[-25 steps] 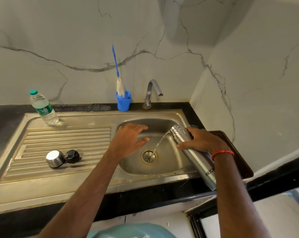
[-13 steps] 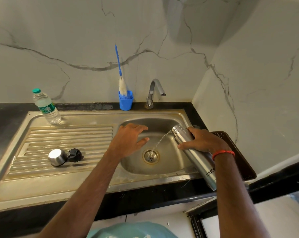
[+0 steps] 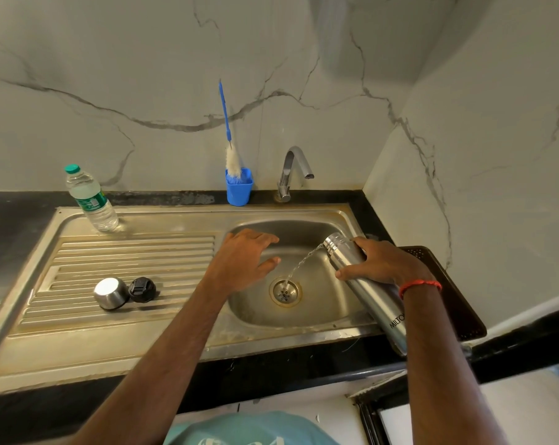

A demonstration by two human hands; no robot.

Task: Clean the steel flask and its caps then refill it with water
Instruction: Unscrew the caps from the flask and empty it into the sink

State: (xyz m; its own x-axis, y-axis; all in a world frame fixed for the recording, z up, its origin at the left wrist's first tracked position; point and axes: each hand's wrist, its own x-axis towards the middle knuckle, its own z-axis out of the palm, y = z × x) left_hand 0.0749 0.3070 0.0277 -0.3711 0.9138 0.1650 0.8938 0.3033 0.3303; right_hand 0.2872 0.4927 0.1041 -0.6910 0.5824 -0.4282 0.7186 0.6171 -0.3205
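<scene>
My right hand grips the steel flask, which is tilted with its open mouth over the sink basin. A thin stream of water runs from the mouth down to the drain. My left hand hovers over the basin's left side, fingers relaxed and holding nothing. The steel cup cap and the black inner cap lie side by side on the ribbed drainboard.
A plastic water bottle stands at the drainboard's back left. A blue cup with a bottle brush stands by the wall, next to the tap. A dark perforated tray lies right of the sink.
Hardly anything has moved. The flask stays tilted with water still running out into the drain, and my left hand stays over the basin.
</scene>
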